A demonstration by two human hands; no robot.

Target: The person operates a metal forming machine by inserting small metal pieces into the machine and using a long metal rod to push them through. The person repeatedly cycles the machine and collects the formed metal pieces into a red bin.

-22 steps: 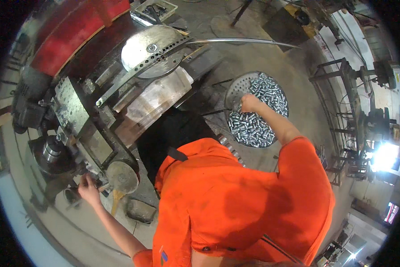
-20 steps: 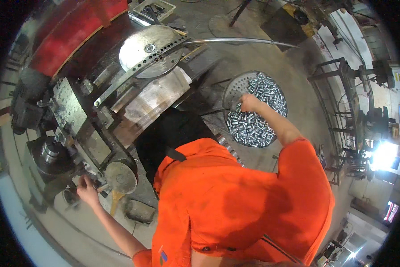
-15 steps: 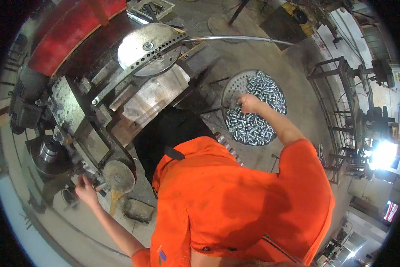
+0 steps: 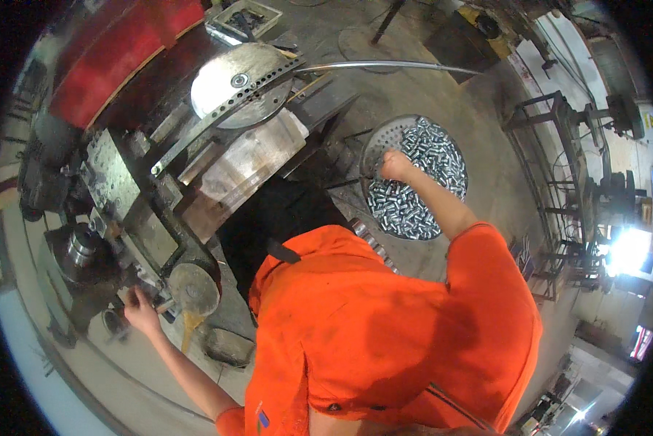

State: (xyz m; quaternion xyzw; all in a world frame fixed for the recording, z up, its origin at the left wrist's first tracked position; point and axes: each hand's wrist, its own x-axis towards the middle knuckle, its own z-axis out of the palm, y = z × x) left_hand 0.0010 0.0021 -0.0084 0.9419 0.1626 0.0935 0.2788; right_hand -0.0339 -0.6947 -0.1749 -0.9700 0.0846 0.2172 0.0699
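My right hand [image 4: 397, 166] is closed over the left part of a round perforated tray [image 4: 379, 145]. Short shiny metal cylinders [image 4: 416, 211] fill most of that tray. Whatever those fingers hold, if anything, is hidden. Down at the lower left, my left hand [image 4: 142, 312] is curled beside the machine, its fingers closed around something too small to make out. A short light-coloured handle [image 4: 165, 307] lies just right of it, close to a round metal disc [image 4: 193, 289].
The machine bears a large shiny wheel [image 4: 225, 83] with a drilled bar [image 4: 217, 116] across it. A long metal rod [image 4: 392, 64] reaches right from there. A dark metal rack [image 4: 552, 182] stands at the right, a shallow bin [image 4: 250, 18] at the top.
My right hand has shifted slightly left and toward the far side over the tray. The left hand has stayed nearly in place.
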